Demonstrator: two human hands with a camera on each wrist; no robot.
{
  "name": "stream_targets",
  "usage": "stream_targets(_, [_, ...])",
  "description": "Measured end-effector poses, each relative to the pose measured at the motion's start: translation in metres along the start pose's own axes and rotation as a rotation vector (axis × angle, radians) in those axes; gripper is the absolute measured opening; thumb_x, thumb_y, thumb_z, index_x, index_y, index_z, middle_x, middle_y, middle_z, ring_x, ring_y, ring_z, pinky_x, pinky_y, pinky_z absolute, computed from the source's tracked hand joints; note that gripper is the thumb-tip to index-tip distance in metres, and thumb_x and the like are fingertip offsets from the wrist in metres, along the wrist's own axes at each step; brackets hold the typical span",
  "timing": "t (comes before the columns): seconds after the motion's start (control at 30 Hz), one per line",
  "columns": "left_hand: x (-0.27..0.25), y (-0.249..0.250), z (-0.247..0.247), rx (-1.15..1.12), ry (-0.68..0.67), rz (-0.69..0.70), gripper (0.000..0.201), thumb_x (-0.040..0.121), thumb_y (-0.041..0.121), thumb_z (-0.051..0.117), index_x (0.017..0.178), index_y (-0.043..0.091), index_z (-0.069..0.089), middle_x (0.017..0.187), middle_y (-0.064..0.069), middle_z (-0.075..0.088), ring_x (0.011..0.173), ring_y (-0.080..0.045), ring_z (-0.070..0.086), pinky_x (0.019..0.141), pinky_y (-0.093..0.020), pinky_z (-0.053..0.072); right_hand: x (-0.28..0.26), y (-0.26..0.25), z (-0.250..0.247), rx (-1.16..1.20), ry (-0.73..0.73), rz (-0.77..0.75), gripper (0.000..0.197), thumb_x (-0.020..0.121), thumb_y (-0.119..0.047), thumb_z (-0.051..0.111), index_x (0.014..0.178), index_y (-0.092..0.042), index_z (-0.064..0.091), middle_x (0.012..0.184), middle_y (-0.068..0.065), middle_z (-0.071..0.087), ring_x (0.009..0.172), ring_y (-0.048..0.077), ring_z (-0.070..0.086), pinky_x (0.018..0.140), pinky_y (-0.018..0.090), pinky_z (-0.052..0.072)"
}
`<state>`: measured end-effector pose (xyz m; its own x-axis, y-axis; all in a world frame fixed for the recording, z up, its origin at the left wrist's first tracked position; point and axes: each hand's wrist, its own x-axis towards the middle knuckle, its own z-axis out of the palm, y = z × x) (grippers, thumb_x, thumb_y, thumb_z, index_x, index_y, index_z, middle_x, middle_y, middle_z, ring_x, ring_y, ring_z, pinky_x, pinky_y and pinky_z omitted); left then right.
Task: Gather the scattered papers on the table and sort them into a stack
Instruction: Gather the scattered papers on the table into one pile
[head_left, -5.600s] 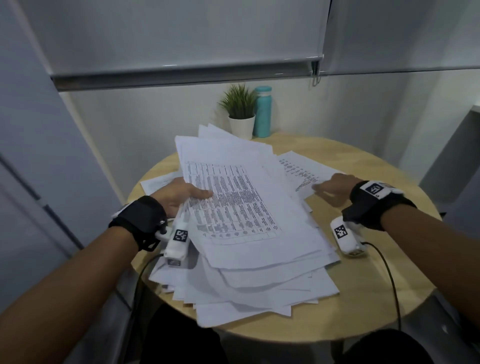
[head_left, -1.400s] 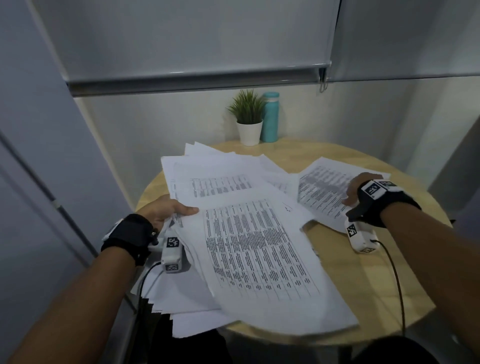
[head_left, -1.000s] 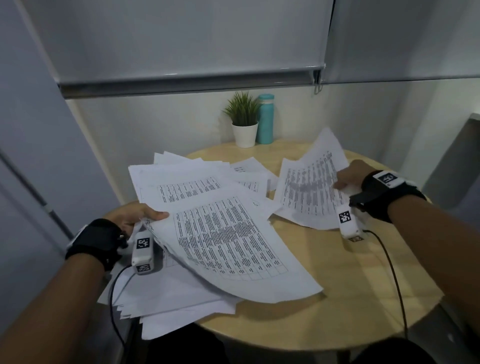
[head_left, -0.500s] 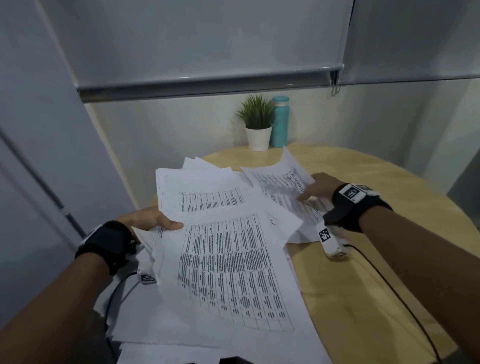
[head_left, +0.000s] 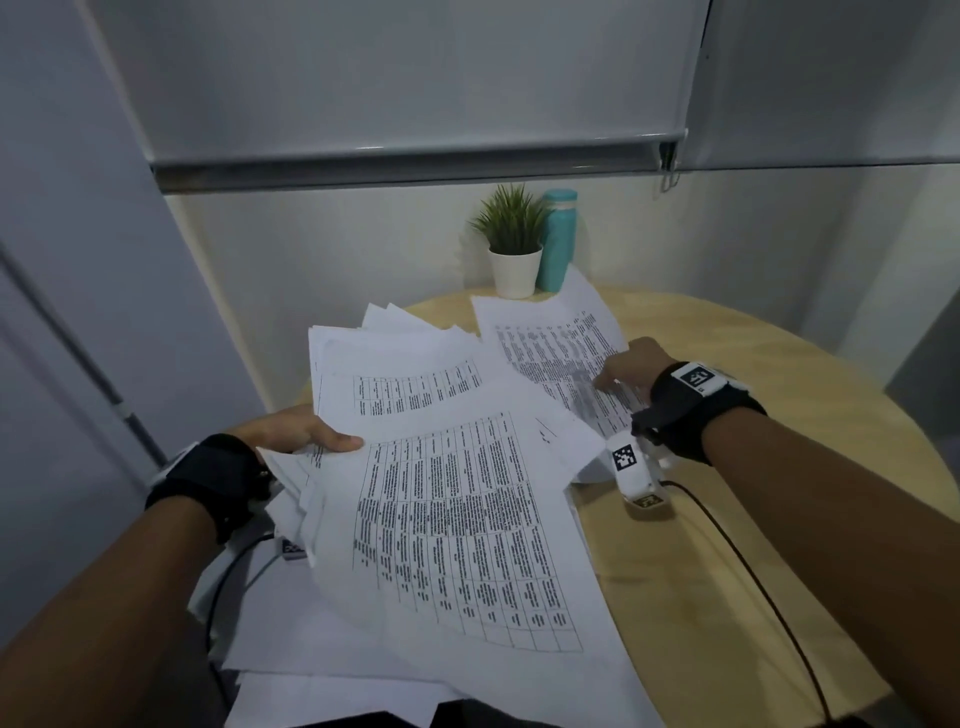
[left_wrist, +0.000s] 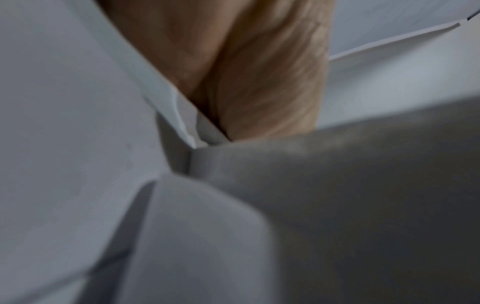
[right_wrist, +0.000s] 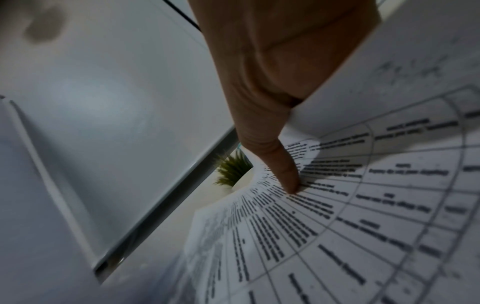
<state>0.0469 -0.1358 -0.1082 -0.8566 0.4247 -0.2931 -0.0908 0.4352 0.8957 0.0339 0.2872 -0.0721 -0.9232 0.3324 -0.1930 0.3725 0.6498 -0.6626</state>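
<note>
A loose fan of white printed papers (head_left: 457, 519) hangs over the near left edge of the round wooden table (head_left: 727, 571). My left hand (head_left: 306, 434) grips this bundle at its left edge, thumb on top; in the left wrist view the palm (left_wrist: 249, 72) shows above overlapping paper edges (left_wrist: 197, 139). My right hand (head_left: 631, 366) pinches a printed sheet with tables (head_left: 561, 358), lifted and tilted over the far part of the fan. In the right wrist view the thumb (right_wrist: 280, 164) presses on that sheet (right_wrist: 337, 226).
A small potted plant in a white pot (head_left: 514, 249) and a teal bottle (head_left: 558, 239) stand at the table's far edge by the wall. A roller blind (head_left: 405, 104) hangs above. Bare tabletop lies to the right. Cables (head_left: 753, 582) trail from both wrist cameras.
My right hand has lifted the printed sheet off the table and carried it left, toward the bundle in my left hand. The left hand keeps its grip on the bundle.
</note>
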Motion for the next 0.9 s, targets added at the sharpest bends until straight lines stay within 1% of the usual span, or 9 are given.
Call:
stream_targets(0.17, [-0.006,0.007,0.005,0.026,-0.008,0.042,0.107,0.034,0.059,0.096,0.126,0.021,0.056,0.113,0.021,0.072,0.107,0.001,0.067,0.084,-0.014,0.052,0.006,0.016,-0.008,0.212,0.036,0.046,0.040,0.078,-0.017,0.077,0.110,0.002,0.062,0.108,0.019,0.063,0.105,0.035,0.062,0.084,0.034,0.049])
stream_targets(0.3, [-0.003,0.003,0.006,-0.013,-0.018,0.052,0.103,0.033,0.053,0.098,0.121,0.019,0.059,0.112,0.014,0.074,0.104,-0.003,0.069,0.080,-0.016,0.054,0.012,0.012,-0.023,0.557,0.221,-0.008,0.049,0.076,-0.018,0.081,0.113,0.008,0.062,0.110,0.018,0.068,0.098,0.035,0.066,0.095,0.048,0.053])
stream_targets(0.37, [-0.002,0.003,0.005,-0.019,-0.025,0.051,0.103,0.034,0.051,0.099,0.123,0.018,0.059,0.120,0.009,0.071,0.106,-0.006,0.069,0.081,-0.017,0.054,0.014,0.011,-0.025,0.620,0.199,-0.037,0.047,0.080,-0.015,0.079,0.117,0.009,0.061,0.110,0.017,0.067,0.100,0.033,0.065,0.096,0.042,0.050])
stream_targets(0.5, [0.000,0.000,0.002,-0.039,-0.033,0.034,0.101,0.038,0.045,0.100,0.126,0.014,0.060,0.123,0.002,0.071,0.109,-0.013,0.069,0.082,-0.021,0.056,0.006,0.005,-0.011,0.315,-0.049,-0.034,0.068,0.083,-0.020,0.078,0.137,0.004,0.046,0.135,0.015,0.055,0.120,0.036,0.054,0.096,0.039,0.043])
stream_targets(0.6, [0.002,-0.002,0.000,-0.036,-0.023,0.023,0.102,0.041,0.044,0.099,0.130,0.014,0.058,0.128,-0.002,0.068,0.115,-0.017,0.066,0.085,-0.022,0.055,-0.001,-0.006,-0.002,-0.042,-0.124,-0.048,0.060,0.084,-0.021,0.076,0.130,0.006,0.049,0.128,0.016,0.054,0.115,0.036,0.054,0.092,0.034,0.043])
stream_targets(0.67, [0.002,-0.003,-0.002,-0.017,-0.018,0.021,0.102,0.042,0.048,0.098,0.130,0.017,0.059,0.129,0.001,0.068,0.118,-0.014,0.065,0.088,-0.021,0.054,0.000,-0.015,0.000,-0.142,-0.168,-0.063,0.057,0.082,-0.023,0.077,0.126,0.005,0.054,0.124,0.015,0.059,0.111,0.036,0.058,0.097,0.037,0.047])
stream_targets(0.73, [0.003,-0.003,-0.004,-0.022,-0.014,0.021,0.101,0.041,0.050,0.098,0.129,0.019,0.059,0.130,0.003,0.067,0.118,-0.013,0.064,0.089,-0.020,0.054,0.000,-0.022,0.002,-0.231,-0.184,-0.097,0.055,0.081,-0.023,0.076,0.125,0.002,0.056,0.123,0.015,0.059,0.110,0.035,0.058,0.094,0.036,0.049])
stream_targets(0.83, [0.002,-0.002,-0.002,-0.038,-0.016,0.017,0.104,0.038,0.050,0.098,0.129,0.017,0.059,0.126,0.004,0.069,0.114,-0.011,0.066,0.086,-0.019,0.054,0.002,-0.025,0.005,-0.300,-0.105,-0.125,0.046,0.082,-0.021,0.077,0.118,0.000,0.058,0.124,0.016,0.058,0.097,0.032,0.055,0.072,0.028,0.044])
stream_targets(0.9, [0.002,-0.001,0.000,-0.021,-0.020,0.025,0.105,0.038,0.051,0.098,0.129,0.017,0.058,0.124,0.006,0.070,0.115,-0.010,0.065,0.087,-0.019,0.054,0.005,-0.023,0.000,-0.285,-0.020,-0.135,0.046,0.082,-0.020,0.078,0.117,0.003,0.057,0.126,0.018,0.058,0.095,0.033,0.055,0.071,0.030,0.045])
